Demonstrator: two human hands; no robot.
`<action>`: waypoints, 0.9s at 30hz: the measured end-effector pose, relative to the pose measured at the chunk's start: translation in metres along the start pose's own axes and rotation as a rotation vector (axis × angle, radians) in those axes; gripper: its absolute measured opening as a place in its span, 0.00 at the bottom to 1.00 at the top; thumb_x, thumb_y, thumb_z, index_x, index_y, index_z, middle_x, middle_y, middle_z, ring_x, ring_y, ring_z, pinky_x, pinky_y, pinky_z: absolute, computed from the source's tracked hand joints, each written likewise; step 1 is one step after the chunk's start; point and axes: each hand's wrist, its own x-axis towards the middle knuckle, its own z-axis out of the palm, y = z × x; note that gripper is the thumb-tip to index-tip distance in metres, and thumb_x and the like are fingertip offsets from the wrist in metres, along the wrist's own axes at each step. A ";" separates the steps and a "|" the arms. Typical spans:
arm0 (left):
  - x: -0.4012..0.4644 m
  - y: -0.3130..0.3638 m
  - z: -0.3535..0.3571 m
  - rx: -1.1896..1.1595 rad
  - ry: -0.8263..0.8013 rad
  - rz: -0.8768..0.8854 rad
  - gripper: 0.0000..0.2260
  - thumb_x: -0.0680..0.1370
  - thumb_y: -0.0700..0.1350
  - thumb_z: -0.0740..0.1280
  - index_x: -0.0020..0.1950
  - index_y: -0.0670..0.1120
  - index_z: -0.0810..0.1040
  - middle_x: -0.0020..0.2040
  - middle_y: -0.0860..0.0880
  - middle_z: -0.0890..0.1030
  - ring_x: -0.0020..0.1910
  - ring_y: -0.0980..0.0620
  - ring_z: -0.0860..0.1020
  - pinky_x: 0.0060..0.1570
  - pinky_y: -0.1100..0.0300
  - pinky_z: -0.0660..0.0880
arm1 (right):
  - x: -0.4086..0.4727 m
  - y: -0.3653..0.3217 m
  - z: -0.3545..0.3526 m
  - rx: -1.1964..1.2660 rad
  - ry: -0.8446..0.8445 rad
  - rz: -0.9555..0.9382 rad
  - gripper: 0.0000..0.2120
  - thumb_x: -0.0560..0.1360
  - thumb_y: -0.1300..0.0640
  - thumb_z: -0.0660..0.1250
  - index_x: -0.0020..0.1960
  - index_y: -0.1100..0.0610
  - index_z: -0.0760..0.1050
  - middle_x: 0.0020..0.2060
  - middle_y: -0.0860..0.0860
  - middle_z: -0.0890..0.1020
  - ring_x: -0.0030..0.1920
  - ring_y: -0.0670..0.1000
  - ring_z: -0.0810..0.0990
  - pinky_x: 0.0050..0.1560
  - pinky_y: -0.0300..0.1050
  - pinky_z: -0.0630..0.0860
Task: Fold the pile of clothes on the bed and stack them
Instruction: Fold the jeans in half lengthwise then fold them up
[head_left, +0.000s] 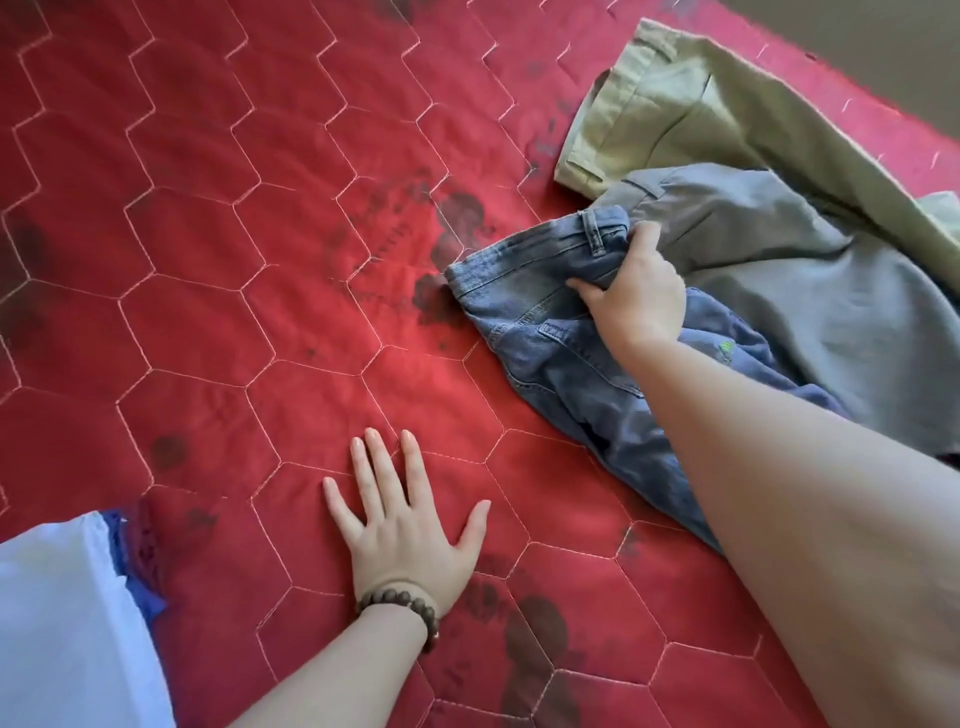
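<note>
A crumpled pair of blue jeans (561, 358) lies at the right of the red quilted bed (234, 234). My right hand (636, 291) grips the jeans at the waistband, fingers curled into the denim. Behind the jeans lie grey trousers (795, 270), and beyond those a pair of khaki trousers (675, 104); the three overlap in a loose pile. My left hand (405, 525) rests flat on the bedspread near the front, fingers spread, holding nothing. It wears a bead bracelet at the wrist.
A white and blue cloth (67, 623) shows at the lower left corner. The bedspread has dark stains near the middle and front. The bed's far right edge (883, 119) runs diagonally, with brown floor beyond.
</note>
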 end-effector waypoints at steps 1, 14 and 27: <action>0.000 0.000 0.000 0.000 0.007 0.003 0.44 0.72 0.70 0.52 0.78 0.40 0.57 0.77 0.35 0.56 0.78 0.39 0.51 0.71 0.33 0.48 | -0.010 0.000 -0.002 0.049 -0.009 -0.007 0.28 0.71 0.46 0.72 0.61 0.58 0.64 0.51 0.58 0.81 0.53 0.62 0.78 0.46 0.51 0.68; -0.030 -0.026 -0.017 -0.240 -0.066 0.264 0.53 0.66 0.79 0.41 0.79 0.42 0.49 0.79 0.43 0.52 0.79 0.48 0.45 0.76 0.44 0.42 | -0.239 0.039 -0.051 0.318 -0.074 -0.051 0.21 0.70 0.54 0.70 0.61 0.53 0.69 0.43 0.57 0.82 0.48 0.61 0.79 0.45 0.51 0.71; -0.152 -0.012 -0.312 -0.902 0.069 0.522 0.14 0.68 0.53 0.76 0.50 0.50 0.81 0.43 0.56 0.81 0.42 0.61 0.77 0.45 0.64 0.74 | -0.343 -0.018 -0.314 0.740 0.042 -0.158 0.23 0.66 0.66 0.71 0.59 0.50 0.75 0.46 0.47 0.81 0.45 0.44 0.77 0.48 0.30 0.69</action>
